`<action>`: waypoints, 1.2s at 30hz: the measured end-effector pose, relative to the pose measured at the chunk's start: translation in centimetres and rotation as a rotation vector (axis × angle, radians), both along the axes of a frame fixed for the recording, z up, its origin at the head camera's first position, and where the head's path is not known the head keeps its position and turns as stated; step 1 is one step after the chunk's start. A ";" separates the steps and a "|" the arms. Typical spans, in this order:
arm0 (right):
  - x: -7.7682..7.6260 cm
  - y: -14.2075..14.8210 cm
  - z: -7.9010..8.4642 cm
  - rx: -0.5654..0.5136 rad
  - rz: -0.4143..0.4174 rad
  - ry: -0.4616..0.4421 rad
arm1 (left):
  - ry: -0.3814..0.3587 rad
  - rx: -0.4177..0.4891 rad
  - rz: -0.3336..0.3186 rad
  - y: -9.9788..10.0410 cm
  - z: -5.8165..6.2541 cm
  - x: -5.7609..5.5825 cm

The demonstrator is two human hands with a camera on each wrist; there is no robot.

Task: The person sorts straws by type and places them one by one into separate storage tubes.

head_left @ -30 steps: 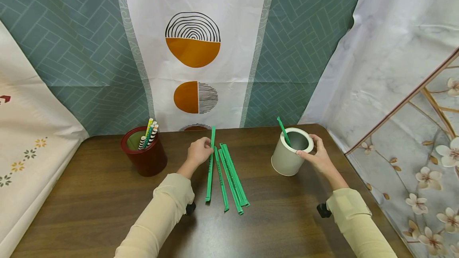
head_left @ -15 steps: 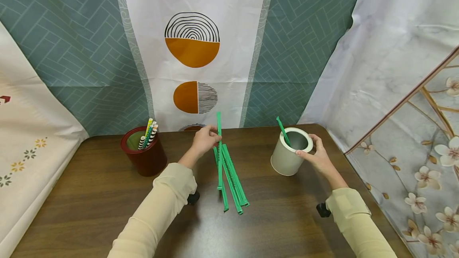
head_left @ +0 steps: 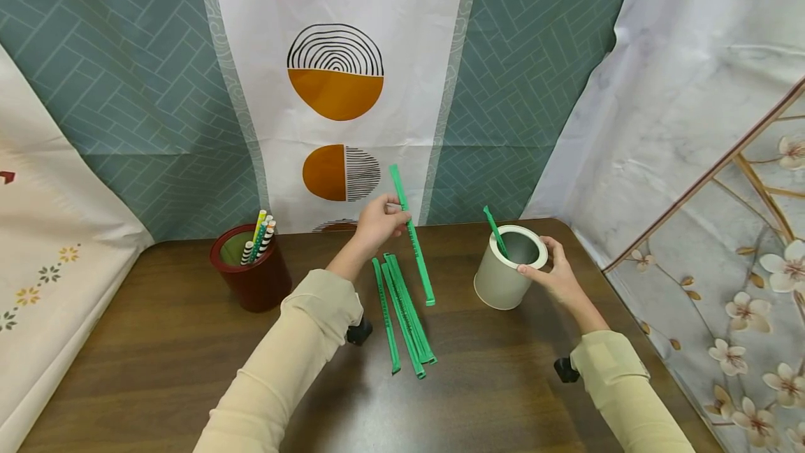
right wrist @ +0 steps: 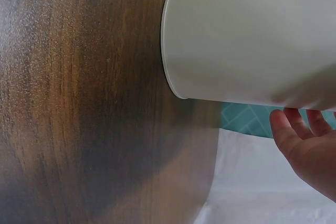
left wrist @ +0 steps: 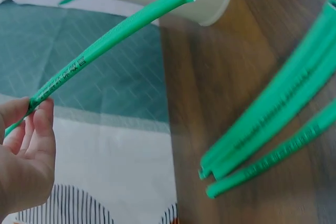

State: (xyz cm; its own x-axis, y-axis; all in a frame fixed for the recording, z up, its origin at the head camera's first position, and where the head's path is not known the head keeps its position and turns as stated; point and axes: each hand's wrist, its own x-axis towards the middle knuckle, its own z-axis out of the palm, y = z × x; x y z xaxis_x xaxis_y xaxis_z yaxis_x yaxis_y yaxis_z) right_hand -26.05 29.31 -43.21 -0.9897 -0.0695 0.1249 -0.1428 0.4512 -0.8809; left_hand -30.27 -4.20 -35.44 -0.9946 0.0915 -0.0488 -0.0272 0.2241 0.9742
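My left hand (head_left: 377, 224) pinches a green wrapped straw (head_left: 416, 250) between thumb and fingers, holding it aslant above the table. In the left wrist view, printing shows along this straw's wrapper, and its flat crimped end points toward the cream canister. Several more green wrapped straws (head_left: 405, 320) lie side by side on the table below that hand. My right hand (head_left: 560, 278) holds the cream canister (head_left: 503, 278) at its right side, thumb by the rim. One green straw (head_left: 495, 229) leans inside the canister against its left rim. Fingertips (right wrist: 278, 119) meet the canister's wall in the right wrist view.
A dark red cup (head_left: 258, 285) with several striped and coloured paper straws (head_left: 259, 240) stands at the left of the brown wooden table (head_left: 157, 369). Patterned cloths (head_left: 528, 89) hang behind the table and along both sides.
My left hand has lifted one green straw off the table and carried it up and to the right, its lower end swinging rightward. The right hand and canister have stayed put.
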 end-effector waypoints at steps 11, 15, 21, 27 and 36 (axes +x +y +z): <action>0.0 0.0 0.0 0.003 -0.002 -0.004 | 0.032 0.220 0.098 2.7 3.0 0.1; 0.0 0.0 0.0 -0.009 0.004 -0.009 | 0.055 0.246 0.130 3.5 3.6 0.2; 0.1 -0.1 0.1 -0.014 0.002 -0.012 | 0.074 0.304 0.174 4.8 4.0 0.5; -0.1 0.0 0.0 -0.003 -0.010 0.000 | 0.110 0.364 0.186 6.2 4.1 0.8; 0.0 -0.1 0.0 -0.005 -0.008 -0.008 | 0.132 0.365 0.180 8.2 2.8 1.4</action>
